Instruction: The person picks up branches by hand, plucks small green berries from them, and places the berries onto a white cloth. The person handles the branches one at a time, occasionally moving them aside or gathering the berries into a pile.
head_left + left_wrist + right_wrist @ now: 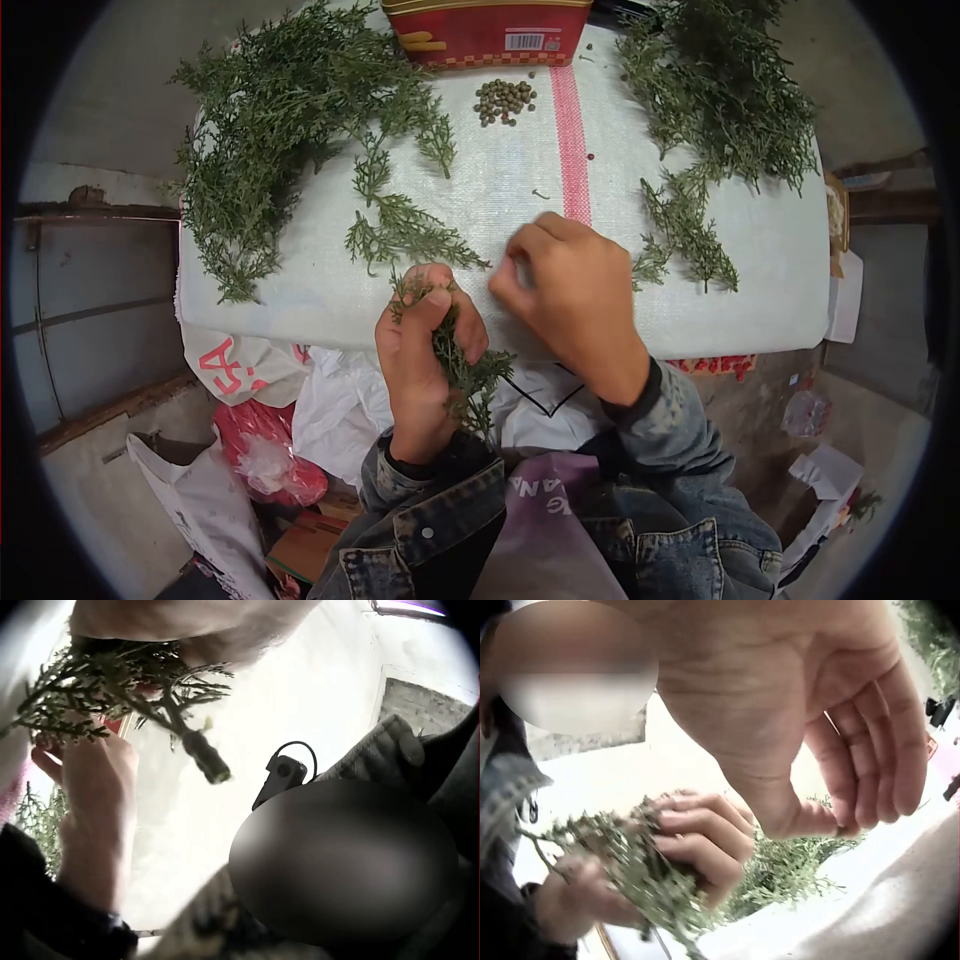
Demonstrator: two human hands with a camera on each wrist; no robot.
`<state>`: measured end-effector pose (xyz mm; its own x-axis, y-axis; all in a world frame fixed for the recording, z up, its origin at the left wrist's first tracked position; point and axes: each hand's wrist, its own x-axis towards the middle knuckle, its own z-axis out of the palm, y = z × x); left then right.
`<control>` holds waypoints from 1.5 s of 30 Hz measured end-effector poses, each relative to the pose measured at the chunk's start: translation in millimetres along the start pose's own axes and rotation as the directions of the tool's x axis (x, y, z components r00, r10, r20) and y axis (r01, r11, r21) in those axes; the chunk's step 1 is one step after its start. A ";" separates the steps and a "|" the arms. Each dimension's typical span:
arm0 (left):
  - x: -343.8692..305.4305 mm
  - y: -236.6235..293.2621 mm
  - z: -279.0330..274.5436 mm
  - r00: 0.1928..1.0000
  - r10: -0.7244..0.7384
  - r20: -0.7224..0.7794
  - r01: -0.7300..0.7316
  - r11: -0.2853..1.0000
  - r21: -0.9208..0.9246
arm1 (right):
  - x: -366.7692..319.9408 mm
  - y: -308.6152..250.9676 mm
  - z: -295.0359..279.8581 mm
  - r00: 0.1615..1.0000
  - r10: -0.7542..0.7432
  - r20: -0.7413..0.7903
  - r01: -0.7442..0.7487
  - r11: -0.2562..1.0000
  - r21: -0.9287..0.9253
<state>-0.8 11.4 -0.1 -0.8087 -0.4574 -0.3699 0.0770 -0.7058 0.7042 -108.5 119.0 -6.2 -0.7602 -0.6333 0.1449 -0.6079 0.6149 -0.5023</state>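
My left hand (412, 350) holds a green conifer sprig (478, 378) near the table's front edge, with the thumb across it. The sprig's leafy end hangs toward my lap in the head view. The left wrist view shows its thick cut stem (204, 756) sticking out below the hand. To the right, apart from the sprig, is my right hand (582, 295), slightly blurred, fingers curled. Its thumb tip meets the index finger (838, 799) in the right wrist view; I cannot tell whether something tiny is pinched there. Beyond both hands lies a small pile of round greenish seeds (505, 100).
A large heap of sprigs (270, 120) covers the table's left side, another heap (730, 90) the right. Loose sprigs (410, 230) lie just beyond my left hand. A red box (490, 35) stands at the back of the white woven cover (330, 290). Bags (270, 450) sit below.
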 end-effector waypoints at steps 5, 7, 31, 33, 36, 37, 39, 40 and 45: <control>-5.3 -7.2 13.2 0.991 0.074 0.111 -0.077 0.997 0.020 | -20.9 1.6 -35.6 0.988 0.119 0.094 -0.152 0.779 0.609; -7.0 -13.1 23.3 0.981 0.089 0.170 -0.098 0.994 0.043 | -27.5 3.5 -31.0 0.981 0.173 0.088 -0.164 0.495 0.853; -23.6 -27.9 29.5 0.945 0.296 0.139 -0.309 0.947 0.089 | -50.9 2.4 -1.9 0.992 0.128 0.010 -0.004 -0.046 0.999; -25.4 -28.0 28.4 0.946 0.295 0.132 -0.309 0.945 0.104 | -51.5 -0.2 -2.4 0.993 0.116 -0.021 0.022 -0.014 1.000; -28.4 -28.6 29.8 0.948 0.289 0.133 -0.302 0.948 0.095 | -54.2 -11.1 -9.9 0.960 0.269 0.079 -0.100 0.067 0.993; -29.4 -28.4 30.7 0.949 0.287 0.133 -0.299 0.951 0.082 | -55.0 -12.6 -10.5 0.960 0.270 0.077 -0.099 0.069 0.993; -30.3 -28.2 30.4 0.949 0.285 0.132 -0.296 0.953 0.069 | -56.5 -15.2 -10.8 0.957 0.283 0.058 -0.084 0.078 0.993; -30.6 -27.9 29.5 0.948 0.288 0.139 -0.302 0.948 0.099 | -57.1 -15.6 -10.6 0.956 0.290 0.051 -0.078 0.082 0.994; -31.2 -30.4 30.7 0.949 0.278 0.147 -0.294 0.950 0.104 | -59.4 -13.6 -8.9 0.952 0.304 0.018 -0.048 0.094 0.994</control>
<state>4.1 63.7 8.6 -0.8322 -0.5505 -0.0660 0.2507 -0.4798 0.8408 -57.0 152.4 -0.4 -0.9051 -0.4241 -0.0299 0.2074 -0.3790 -0.9019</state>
